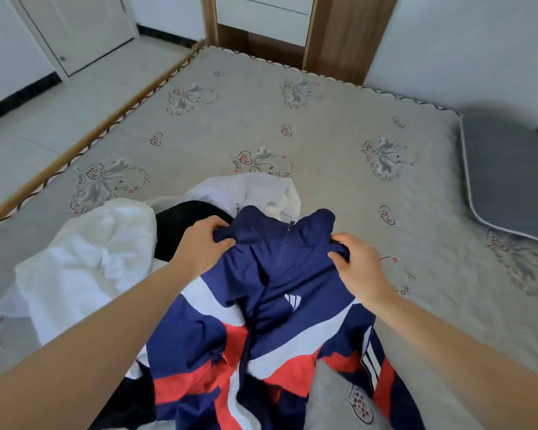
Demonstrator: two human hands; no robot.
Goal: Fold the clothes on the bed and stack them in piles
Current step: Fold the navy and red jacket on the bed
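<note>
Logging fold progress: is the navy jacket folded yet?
Not folded: the navy jacket lies rumpled, left hand and right hand gripping its collar.

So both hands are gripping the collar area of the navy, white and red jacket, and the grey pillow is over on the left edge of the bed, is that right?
Not quite. The left hand and the right hand do grip the jacket near its collar, but the head view shows the grey pillow on the right edge of the bed, not the left.

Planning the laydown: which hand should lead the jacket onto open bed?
Right hand, likely. It grips the navy jacket beside bare bedspread; the left hand sits against the white clothes and a black garment.
</note>
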